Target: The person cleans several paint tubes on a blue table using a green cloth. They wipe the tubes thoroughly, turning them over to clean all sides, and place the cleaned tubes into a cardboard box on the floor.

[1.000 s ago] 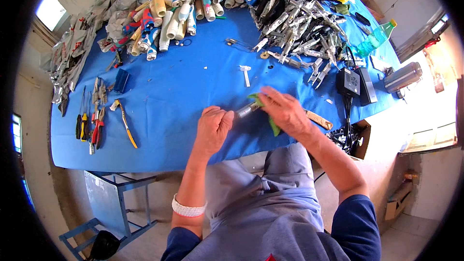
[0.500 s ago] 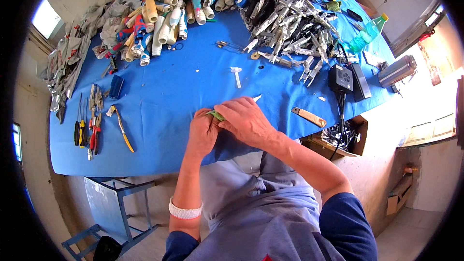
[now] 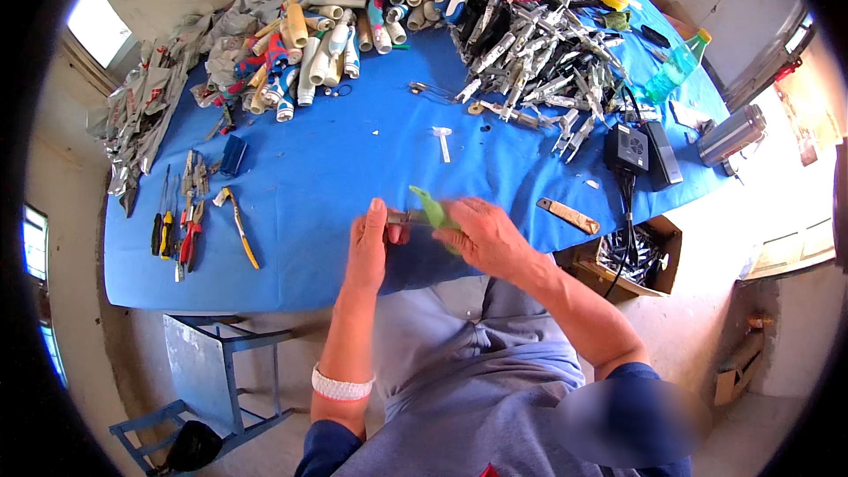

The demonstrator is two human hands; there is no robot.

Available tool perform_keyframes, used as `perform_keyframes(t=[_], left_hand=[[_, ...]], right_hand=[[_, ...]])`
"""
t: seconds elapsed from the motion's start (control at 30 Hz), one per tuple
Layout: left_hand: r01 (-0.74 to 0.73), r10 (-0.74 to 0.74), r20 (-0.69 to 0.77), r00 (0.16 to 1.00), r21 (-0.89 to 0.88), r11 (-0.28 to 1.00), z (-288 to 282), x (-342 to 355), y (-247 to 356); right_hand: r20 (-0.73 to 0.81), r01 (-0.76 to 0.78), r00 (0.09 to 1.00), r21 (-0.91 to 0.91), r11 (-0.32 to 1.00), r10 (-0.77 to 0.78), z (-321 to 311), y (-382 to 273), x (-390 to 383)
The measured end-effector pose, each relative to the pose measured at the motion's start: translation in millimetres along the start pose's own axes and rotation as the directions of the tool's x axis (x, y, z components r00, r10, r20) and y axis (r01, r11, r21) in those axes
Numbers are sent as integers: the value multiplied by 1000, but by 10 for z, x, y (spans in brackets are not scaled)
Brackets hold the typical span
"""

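Observation:
Over the near edge of the table my left hand (image 3: 371, 238) is closed on one end of a short grey piece (image 3: 402, 217), blurred by motion. My right hand (image 3: 488, 235) is closed round a strip of green cloth (image 3: 431, 207) at the piece's other end; the cloth's tip sticks up between the two hands. My right fingers and the cloth hide that end of the piece. Beyond my hands, a small white T-shaped plastic part (image 3: 443, 143) lies on the blue table cover (image 3: 327, 159).
White and coloured plastic housings (image 3: 309, 62) and greyish mechanisms (image 3: 530, 62) are heaped at the back. Pliers (image 3: 190, 237), screwdrivers (image 3: 162, 230) and a yellow-handled brush (image 3: 237, 225) lie left. A taped blade (image 3: 568, 215), black power adapter (image 3: 626, 148) and open box (image 3: 662, 256) are right.
My hands have moved apart, with the right going rightward. The grey piece now shows between them, and the green cloth has come up out of my grip. The whole view has shifted slightly.

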State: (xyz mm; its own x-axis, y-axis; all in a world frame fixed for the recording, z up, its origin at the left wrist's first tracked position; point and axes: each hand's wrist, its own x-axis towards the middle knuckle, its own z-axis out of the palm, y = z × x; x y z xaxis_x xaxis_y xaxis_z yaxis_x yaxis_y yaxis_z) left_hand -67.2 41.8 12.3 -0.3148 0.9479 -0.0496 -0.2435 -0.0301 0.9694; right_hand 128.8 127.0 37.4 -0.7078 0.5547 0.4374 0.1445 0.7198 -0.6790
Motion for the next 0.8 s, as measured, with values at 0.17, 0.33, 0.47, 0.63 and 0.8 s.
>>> perform_keyframes(t=[0.17,0.33,0.47,0.63,0.8], left_hand=[[84,-83,18,996,-189,978,114,-325,37],[36,-26,183,983,-48,998,184,-597,-97],[-1,-23,225,974,104,995,394,-860,-156],[31,-59,165,985,167,986,761,-1140,81],[4,-20,64,998,243,970,856,-1326,-25]], right_hand=[[17,-191,981,208,959,192,80,-310,-261],[54,-506,837,453,734,544,14,-523,-611],[-43,-342,895,574,744,445,31,-744,-875],[-128,-204,955,371,906,267,-62,-896,-1182],[-139,-217,942,439,872,304,-40,-1087,-1491]])
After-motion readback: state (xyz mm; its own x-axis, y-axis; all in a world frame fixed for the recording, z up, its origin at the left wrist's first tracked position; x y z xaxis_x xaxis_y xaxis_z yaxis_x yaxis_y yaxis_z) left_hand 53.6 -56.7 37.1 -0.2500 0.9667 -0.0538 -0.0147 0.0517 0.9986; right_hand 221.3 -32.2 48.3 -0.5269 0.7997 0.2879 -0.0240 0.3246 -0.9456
